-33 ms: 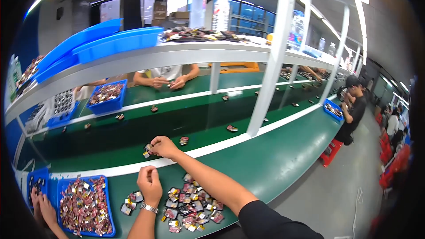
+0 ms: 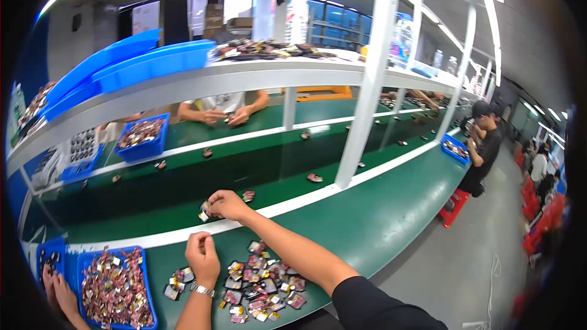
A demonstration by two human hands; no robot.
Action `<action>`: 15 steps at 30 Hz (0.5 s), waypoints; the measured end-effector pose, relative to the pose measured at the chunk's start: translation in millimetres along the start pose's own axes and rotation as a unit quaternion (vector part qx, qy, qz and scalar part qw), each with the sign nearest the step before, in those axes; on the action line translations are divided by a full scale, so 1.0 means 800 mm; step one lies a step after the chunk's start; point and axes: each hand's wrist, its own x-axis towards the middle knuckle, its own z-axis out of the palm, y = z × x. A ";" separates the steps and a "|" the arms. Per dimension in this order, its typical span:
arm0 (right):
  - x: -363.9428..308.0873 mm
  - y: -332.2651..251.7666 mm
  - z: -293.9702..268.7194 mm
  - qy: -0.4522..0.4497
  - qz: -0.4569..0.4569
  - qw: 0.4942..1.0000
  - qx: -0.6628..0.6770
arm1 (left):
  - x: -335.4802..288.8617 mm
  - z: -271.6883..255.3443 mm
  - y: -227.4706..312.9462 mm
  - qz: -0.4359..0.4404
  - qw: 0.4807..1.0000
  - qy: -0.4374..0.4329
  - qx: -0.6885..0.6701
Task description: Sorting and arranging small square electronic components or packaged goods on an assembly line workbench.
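My right hand [image 2: 228, 205] reaches over the dark green conveyor belt and pinches a small electronic part [image 2: 204, 212] with black, silver and yellow areas. Another such part [image 2: 248, 196] lies on the belt just right of my fingers. My left hand [image 2: 203, 258], a metal watch on its wrist, is held over the near green bench with its fingers curled; whether anything is inside them is hidden. Below it, on the bench, a small cluster of parts [image 2: 177, 282] lies to the left of my wrist and a larger pile [image 2: 262, 284] to the right.
A blue tray [image 2: 148, 287] full of parts stands at the left, beside another person's hands [image 2: 61, 290]. A white post [image 2: 361, 104] rises from the belt's edge and a shelf [image 2: 257, 79] crosses above. Across the belt, another person's hands [image 2: 226, 117] work.
The whole view has shifted slightly to the left. The loose part beside my right hand appears a little closer to my fingers. Both hands keep nearly the same pose.
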 end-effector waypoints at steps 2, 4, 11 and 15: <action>-0.045 -0.012 -0.038 -0.020 -0.012 0.999 -0.034 | 0.001 0.001 -0.001 0.020 1.000 -0.011 -0.006; -0.083 -0.010 -0.060 -0.051 -0.024 0.997 -0.045 | 0.004 -0.002 -0.009 0.010 1.000 -0.026 -0.015; -0.149 0.015 -0.051 -0.111 -0.129 0.978 -0.124 | 0.005 0.006 -0.017 -0.183 0.942 -0.256 -0.111; -0.149 0.010 -0.039 -0.123 -0.182 0.964 -0.147 | 0.007 -0.008 -0.010 -0.198 0.937 -0.278 -0.077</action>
